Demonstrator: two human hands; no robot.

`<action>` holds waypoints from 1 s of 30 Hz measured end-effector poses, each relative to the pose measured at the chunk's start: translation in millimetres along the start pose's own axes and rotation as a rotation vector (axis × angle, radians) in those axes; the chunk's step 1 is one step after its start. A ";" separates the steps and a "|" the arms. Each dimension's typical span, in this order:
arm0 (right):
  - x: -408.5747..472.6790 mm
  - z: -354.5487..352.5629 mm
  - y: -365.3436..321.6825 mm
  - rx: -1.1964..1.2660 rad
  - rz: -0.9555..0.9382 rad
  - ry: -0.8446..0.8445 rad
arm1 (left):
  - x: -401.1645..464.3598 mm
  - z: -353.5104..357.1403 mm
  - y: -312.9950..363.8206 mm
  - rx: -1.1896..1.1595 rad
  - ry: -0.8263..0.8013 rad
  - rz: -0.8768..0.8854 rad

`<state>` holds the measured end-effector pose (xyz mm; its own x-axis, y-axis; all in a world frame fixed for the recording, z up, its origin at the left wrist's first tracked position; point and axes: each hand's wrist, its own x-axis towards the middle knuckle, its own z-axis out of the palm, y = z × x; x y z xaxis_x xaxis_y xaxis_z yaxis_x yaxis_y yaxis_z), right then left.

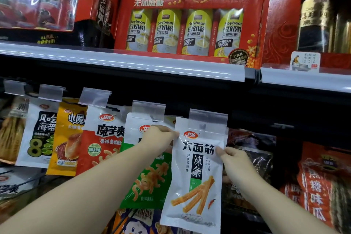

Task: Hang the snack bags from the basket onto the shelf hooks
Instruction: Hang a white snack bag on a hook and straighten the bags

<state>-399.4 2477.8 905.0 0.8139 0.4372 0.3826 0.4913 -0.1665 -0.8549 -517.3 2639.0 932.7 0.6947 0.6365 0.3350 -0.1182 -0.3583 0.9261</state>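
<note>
Both hands pinch the white snack bag (197, 169), the left hand (157, 138) at its top-left corner and the right hand (232, 157) at its right edge, steadying it just below the clear tag holder (208, 119), where its hole seemingly meets the hook.

Light: bright, even, from above.
Glare: white streaks on shelf rail (133, 62) and left box (38, 0) film.
Shadow: dark band under rail.
Blur: left edge, top-left soft.
Distortion: wide-angle bowing of rail.
</note>
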 end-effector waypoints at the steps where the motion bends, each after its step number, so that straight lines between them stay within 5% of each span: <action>1: 3.8 1.2 2.3 -0.015 0.008 0.012 | 1.9 1.4 -0.2 -0.009 0.003 -0.004; 13: 15.5 2.7 16.6 -0.048 0.015 0.052 | 17.6 9.8 -16.7 0.004 -0.011 -0.006; 23: -16.0 -5.6 -5.0 -0.436 -0.114 0.175 | -6.3 -28.9 -28.0 0.243 -0.056 0.085; 26: -34.0 -3.3 -19.1 -0.721 -0.160 0.224 | -14.3 -55.3 -31.2 0.489 -0.040 0.166; 30: -69.8 20.4 -40.8 -1.139 -0.270 0.144 | -36.6 -95.5 -41.5 1.108 0.041 0.384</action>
<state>-482.6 2472.1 906.0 0.6327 0.4874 0.6017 0.5871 -0.8086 0.0376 -605.5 2695.8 898.5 0.7221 0.3715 0.5836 0.3811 -0.9177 0.1126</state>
